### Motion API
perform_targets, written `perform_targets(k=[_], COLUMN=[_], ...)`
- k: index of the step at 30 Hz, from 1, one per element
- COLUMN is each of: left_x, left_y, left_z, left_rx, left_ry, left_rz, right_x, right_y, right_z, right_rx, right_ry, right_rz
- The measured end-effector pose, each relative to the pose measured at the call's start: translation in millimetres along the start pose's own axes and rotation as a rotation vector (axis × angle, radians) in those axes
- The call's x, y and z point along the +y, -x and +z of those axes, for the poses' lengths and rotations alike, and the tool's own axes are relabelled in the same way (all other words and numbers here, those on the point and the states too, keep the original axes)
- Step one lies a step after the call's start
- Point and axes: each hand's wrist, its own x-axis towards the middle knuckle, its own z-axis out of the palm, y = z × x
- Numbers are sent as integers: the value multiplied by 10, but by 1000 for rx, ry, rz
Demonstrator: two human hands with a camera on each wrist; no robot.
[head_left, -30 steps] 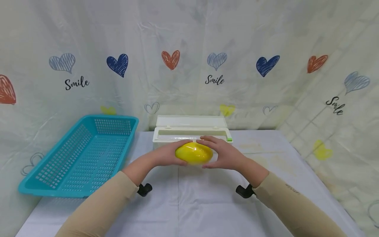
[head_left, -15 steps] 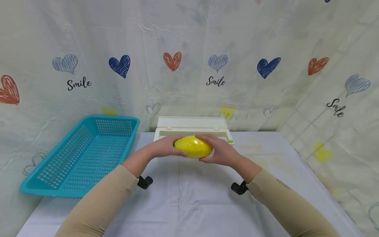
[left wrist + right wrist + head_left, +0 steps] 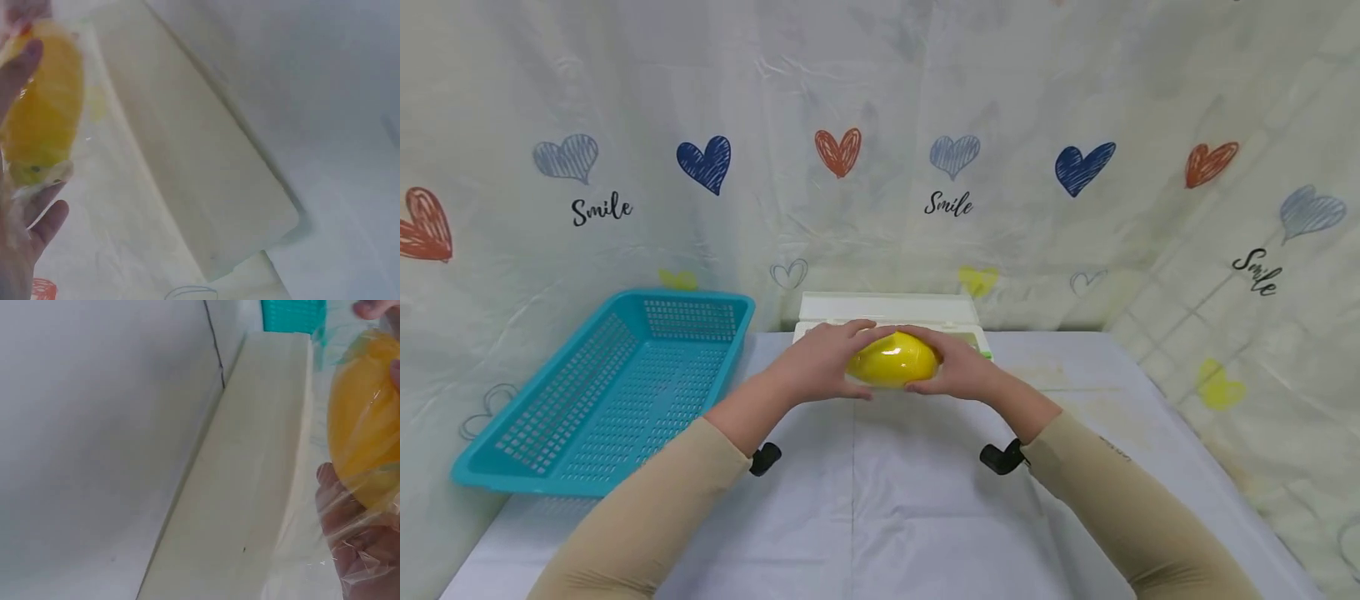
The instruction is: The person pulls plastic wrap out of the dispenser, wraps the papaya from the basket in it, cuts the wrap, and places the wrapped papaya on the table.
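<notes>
Yellow oval fruit (image 3: 895, 360), long axis running left to right between my hands.
My left hand (image 3: 823, 362) curls round its left end and my right hand (image 3: 962, 367) round its right, so neither is nearer. Clear film (image 3: 359, 569) lies about it and over my right fingers. I hold it above the desk (image 3: 880, 517), on the near side of the white lidded box (image 3: 887, 307), the turquoise basket (image 3: 625, 400) off left.

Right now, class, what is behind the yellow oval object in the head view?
A white box with its lid raised. The yellow oval object, left hand and right hand cover most of its front and opening, so anything there is hidden.
</notes>
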Motion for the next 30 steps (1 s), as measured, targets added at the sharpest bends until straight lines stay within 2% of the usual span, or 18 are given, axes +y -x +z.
perform_targets(k=[2, 5, 10, 13, 16, 19, 23, 26, 30], left_x=[0, -25, -84, -118, -158, -201, -259, -298, -333], left_y=[-38, -85, -124, -141, -162, -180, -203, -226, -260], left_z=[48, 101, 165, 185, 191, 185, 156, 141, 118], left_rx=[-15, -16, -22, -27, -23, -19, -35, -60, -98], left_ry=[-32, 9, 159, 257, 349, 450, 564, 619, 681], left_rz=[15, 18, -24, -55, -80, -123, -198, -228, -225], right_x=[14, 19, 7, -10, -49, -118, -151, -97, 4], right_y=[-24, -56, -84, -60, -11, 36, 25, -30, -93], right_z=[-29, -66, -177, -291, -380, -375, -247, -154, -86], right_rx=[-18, -52, -120, -120, -44, 33, 83, 129, 167], right_ry=[-34, -65, -56, -29, -2, 79, 302, 408, 401], right_rz=[22, 55, 107, 97, 57, -26, -175, -232, -239])
